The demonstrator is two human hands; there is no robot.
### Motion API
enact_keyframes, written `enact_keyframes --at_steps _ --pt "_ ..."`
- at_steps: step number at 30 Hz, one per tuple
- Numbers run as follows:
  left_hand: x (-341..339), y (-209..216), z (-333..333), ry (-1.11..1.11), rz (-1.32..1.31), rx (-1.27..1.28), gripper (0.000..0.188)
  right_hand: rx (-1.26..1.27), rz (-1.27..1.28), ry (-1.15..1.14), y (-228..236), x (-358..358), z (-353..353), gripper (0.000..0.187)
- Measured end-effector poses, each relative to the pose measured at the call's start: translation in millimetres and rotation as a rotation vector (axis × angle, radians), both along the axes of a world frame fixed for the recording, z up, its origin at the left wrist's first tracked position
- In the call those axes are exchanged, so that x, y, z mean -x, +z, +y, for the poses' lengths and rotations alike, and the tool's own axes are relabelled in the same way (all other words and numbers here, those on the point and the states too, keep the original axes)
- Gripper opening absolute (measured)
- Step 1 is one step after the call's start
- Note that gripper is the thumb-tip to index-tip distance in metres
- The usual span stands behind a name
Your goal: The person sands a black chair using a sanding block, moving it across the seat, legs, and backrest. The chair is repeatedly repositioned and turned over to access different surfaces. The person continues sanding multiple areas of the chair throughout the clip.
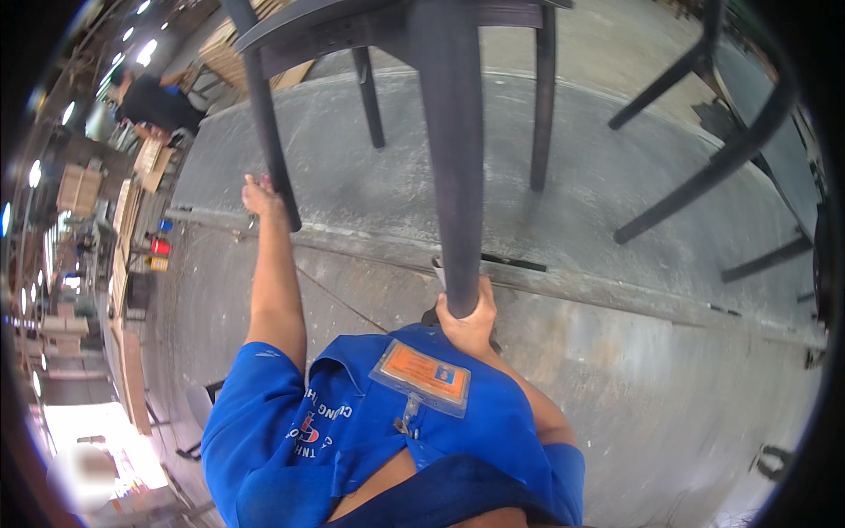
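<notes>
The top of a dark-grey wooden chair frame (339, 35) was cut off by the upper edge. Part of the bare right hand (469, 327) was hidden by its thick near leg (452, 167); a small pale scrap (437, 267) beside it, half covered, could not be identified. A dark-shirted co-worker (160, 103) was blurred.
</notes>
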State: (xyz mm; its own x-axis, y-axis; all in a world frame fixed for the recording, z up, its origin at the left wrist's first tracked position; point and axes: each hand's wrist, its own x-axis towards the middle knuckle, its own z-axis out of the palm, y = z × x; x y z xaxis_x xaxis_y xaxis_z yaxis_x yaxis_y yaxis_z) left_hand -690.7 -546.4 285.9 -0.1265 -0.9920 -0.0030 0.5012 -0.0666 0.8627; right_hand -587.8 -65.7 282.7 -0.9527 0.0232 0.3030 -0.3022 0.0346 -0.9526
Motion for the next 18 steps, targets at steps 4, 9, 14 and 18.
enact_keyframes --at_steps 4,9,14,18 --pt "-47 -57 17 0.15 0.062 -0.17 0.016 -0.025 0.0 0.042 -2 -3 -1 0.034" --pt "-131 -142 66 0.386 -0.01 -0.454 0.008 -0.057 0.006 0.061 -10 -5 -4 0.033" --pt "-188 -163 77 0.341 -0.127 -0.519 0.023 -0.106 -0.036 0.076 -21 -9 -2 0.033" --pt "-173 -122 51 0.246 0.001 -0.19 0.007 -0.135 -0.086 0.121 -24 -13 -2 0.038"
